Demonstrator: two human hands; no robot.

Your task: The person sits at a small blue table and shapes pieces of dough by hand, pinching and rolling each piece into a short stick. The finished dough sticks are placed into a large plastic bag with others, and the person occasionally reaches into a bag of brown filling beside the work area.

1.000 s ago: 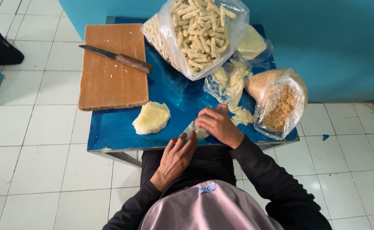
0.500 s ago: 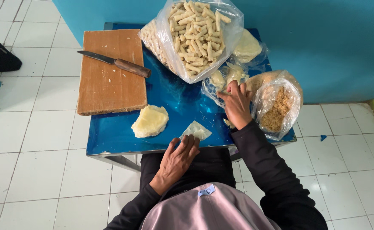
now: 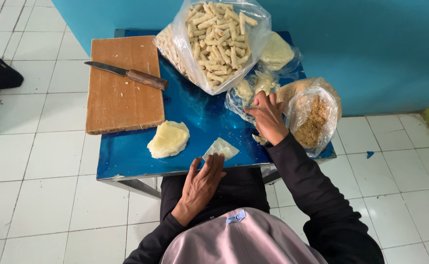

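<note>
Wrapper sheet [image 3: 221, 147] lay flat on the blue worktop [image 3: 126, 156], left hand [image 3: 202, 183] resting open-fingered at its edge, right hand [image 3: 268, 117] reaching, fingers loose, into a clear bag [image 3: 241, 95].

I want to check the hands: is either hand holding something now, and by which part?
Nothing is clearly held. The left hand lies flat at the edge of the wrapper sheet; the right hand reaches into the small plastic bag, fingertips hidden.

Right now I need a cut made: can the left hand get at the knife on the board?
Probably yes: the left hand rests at the table's near edge, and only bare tabletop lies toward the knife.
</note>
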